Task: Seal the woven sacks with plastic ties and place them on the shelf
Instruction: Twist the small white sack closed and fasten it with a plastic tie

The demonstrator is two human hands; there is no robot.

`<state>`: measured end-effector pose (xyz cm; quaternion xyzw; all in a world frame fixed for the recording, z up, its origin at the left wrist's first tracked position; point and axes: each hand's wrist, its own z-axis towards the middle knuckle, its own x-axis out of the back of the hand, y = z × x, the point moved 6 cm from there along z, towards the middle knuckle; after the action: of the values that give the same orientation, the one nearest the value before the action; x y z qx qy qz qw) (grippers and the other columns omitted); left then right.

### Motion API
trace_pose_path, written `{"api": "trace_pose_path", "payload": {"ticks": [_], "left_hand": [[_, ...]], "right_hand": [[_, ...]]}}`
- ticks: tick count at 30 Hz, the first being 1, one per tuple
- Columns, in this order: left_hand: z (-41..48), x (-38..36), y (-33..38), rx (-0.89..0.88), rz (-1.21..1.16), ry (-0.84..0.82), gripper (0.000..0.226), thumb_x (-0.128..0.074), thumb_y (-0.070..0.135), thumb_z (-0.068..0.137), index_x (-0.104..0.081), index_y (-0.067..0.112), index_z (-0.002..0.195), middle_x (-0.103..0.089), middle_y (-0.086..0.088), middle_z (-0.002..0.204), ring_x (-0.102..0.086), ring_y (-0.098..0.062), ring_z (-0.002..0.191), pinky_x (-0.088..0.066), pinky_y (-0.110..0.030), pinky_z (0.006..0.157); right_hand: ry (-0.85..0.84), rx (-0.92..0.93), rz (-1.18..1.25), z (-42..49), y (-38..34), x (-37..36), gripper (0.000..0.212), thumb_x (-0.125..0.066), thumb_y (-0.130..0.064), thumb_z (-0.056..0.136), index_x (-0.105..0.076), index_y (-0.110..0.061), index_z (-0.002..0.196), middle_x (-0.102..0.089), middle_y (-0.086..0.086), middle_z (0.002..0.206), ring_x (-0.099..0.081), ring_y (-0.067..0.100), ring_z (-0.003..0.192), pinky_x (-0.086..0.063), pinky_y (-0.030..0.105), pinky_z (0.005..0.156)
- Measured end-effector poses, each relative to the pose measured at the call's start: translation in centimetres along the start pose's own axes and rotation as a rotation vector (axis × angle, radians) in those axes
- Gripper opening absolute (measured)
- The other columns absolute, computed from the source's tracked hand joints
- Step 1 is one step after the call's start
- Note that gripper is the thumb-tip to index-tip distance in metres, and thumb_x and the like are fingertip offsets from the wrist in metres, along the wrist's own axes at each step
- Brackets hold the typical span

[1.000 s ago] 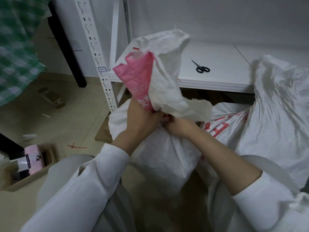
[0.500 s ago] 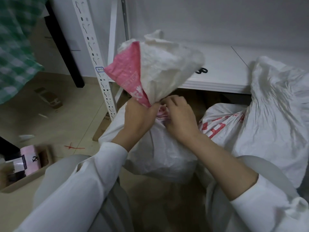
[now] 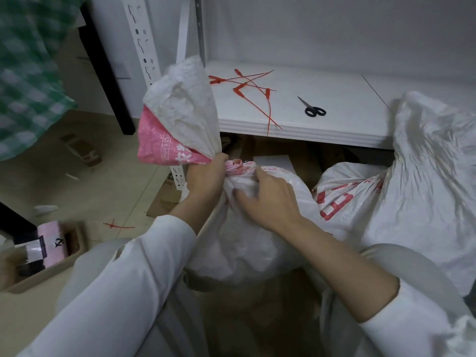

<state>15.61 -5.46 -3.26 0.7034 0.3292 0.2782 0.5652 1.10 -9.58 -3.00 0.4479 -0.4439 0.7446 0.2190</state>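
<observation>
Sack (image 3: 247, 228): low in front of the knees, below the shelf (image 3: 309, 136) lip; neck (image 3: 239, 167) gathered and twisted, loose top flaring up-left; no tie on it yet.
Left hand (image 3: 206, 173): clamped round the twisted neck.
Right hand (image 3: 268, 199): spread over the sack's shoulder just below the neck, fingers pressing, nothing pinched.
Ties (image 3: 247, 83): red, loose on the shelf, well apart from both hands; 1 hanging over the front lip.
Risk 1: twist probably unwinds if the left grip slackens during a reach for a tie; stiff woven cloth.
Risk 2: overhanging tie may drop if brushed by the flared top.
Edges: shelf lip just above the neck; upright (image 3: 140, 47) just behind the flare.
Room: bare board right of the scissors (image 3: 313, 109); 2 sacks, printed (image 3: 347, 191) and plain (image 3: 432, 176), crowding the right.
</observation>
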Motion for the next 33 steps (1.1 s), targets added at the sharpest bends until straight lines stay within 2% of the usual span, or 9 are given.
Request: {"api": "trace_pose_path", "payload": {"ticks": [2,4,11,15,19,23,28,31,33], "left_hand": [[-0.5,-0.3,-0.2,0.047,-0.009,-0.022,0.052,-0.067,0.047,0.044,-0.066,0.017,0.086,-0.07,-0.003,0.093,-0.066,-0.024,0.092,-0.053,-0.048,0.091],[-1.4,-0.7,0.0,0.063,0.011,-0.046,0.041,-0.067,0.047,0.048,-0.061,0.021,0.079,-0.068,-0.001,0.095,-0.065,-0.023,0.095,-0.052,-0.046,0.092],[-2.0,-1.4,-0.8,0.08,0.01,-0.08,0.087,-0.067,0.059,0.039,-0.061,0.013,0.113,-0.067,-0.003,0.109,-0.065,-0.025,0.101,-0.052,-0.045,0.093],[-2.5,-1.5,-1.0,0.087,-0.031,-0.087,0.071,-0.071,0.051,0.041,-0.063,0.016,0.103,-0.069,-0.004,0.104,-0.067,-0.024,0.096,-0.055,-0.044,0.09],[-2.5,-1.7,-1.1,0.066,0.006,-0.099,0.082,-0.07,0.055,0.037,-0.067,0.014,0.108,-0.07,-0.005,0.105,-0.067,-0.025,0.098,-0.053,-0.045,0.092],[-3.5,-1.7,0.3,-0.078,0.129,-0.141,0.057,-0.075,0.043,0.062,-0.065,0.018,0.111,-0.067,0.0,0.109,-0.063,-0.02,0.104,-0.05,-0.041,0.096],[-4.0,-2.0,2.3,-0.394,0.2,-0.201,0.029,-0.077,0.018,0.077,-0.064,0.023,0.102,-0.062,0.014,0.096,-0.059,-0.006,0.097,-0.04,0.0,0.072],[-4.3,-2.3,2.7,-0.531,0.259,-0.281,0.036,-0.077,0.021,0.078,-0.056,0.041,0.099,-0.06,0.017,0.101,-0.057,-0.006,0.101,-0.045,-0.012,0.086],[-4.3,-2.4,2.7,-0.597,0.319,-0.336,0.039,-0.075,0.03,0.078,-0.06,0.036,0.113,-0.062,0.011,0.116,-0.057,-0.008,0.111,-0.046,-0.025,0.095]], "right_hand": [[-0.046,-0.019,-0.017,-0.4,0.1,-0.6,0.091,-0.056,-0.069,0.078,-0.033,-0.013,0.146,-0.06,0.005,0.125,-0.059,0.022,0.11,-0.047,0.033,0.09],[-0.005,-0.025,0.011,-0.5,0.2,-0.4,0.098,-0.06,-0.071,0.074,-0.028,-0.014,0.148,-0.057,0.005,0.131,-0.057,0.022,0.114,-0.046,0.032,0.093],[-0.031,-0.07,0.021,0.1,1.0,-1.0,0.116,-0.067,-0.073,0.065,-0.015,-0.016,0.152,-0.051,0.004,0.138,-0.05,0.024,0.124,-0.035,0.05,0.109],[0.002,-0.038,0.056,0.8,1.3,-0.6,0.105,-0.074,-0.065,0.057,-0.032,-0.022,0.143,-0.06,-0.003,0.126,-0.057,0.021,0.115,-0.041,0.051,0.103],[-0.019,-0.027,0.118,0.9,1.4,0.1,0.087,-0.08,-0.045,0.066,-0.041,-0.017,0.138,-0.063,0.002,0.121,-0.061,0.022,0.108,-0.048,0.04,0.098],[-0.045,-0.003,0.207,1.5,1.5,1.6,0.057,-0.078,-0.037,0.074,-0.059,-0.017,0.124,-0.068,0.002,0.114,-0.064,0.019,0.102,-0.05,0.028,0.088],[-0.066,0.022,0.299,2.1,1.9,1.9,0.035,-0.076,-0.029,0.074,-0.07,-0.015,0.106,-0.072,0.002,0.101,-0.067,0.019,0.093,-0.053,0.039,0.086],[-0.066,0.041,0.248,2.3,1.9,1.5,0.024,-0.071,-0.023,0.077,-0.068,-0.013,0.099,-0.067,-0.003,0.092,-0.063,0.018,0.089,-0.051,0.033,0.076],[-0.068,0.072,0.188,2.3,1.5,1.4,0.015,-0.067,-0.017,0.076,-0.066,-0.016,0.091,-0.063,-0.001,0.085,-0.062,0.022,0.088,-0.048,0.032,0.07]]}}
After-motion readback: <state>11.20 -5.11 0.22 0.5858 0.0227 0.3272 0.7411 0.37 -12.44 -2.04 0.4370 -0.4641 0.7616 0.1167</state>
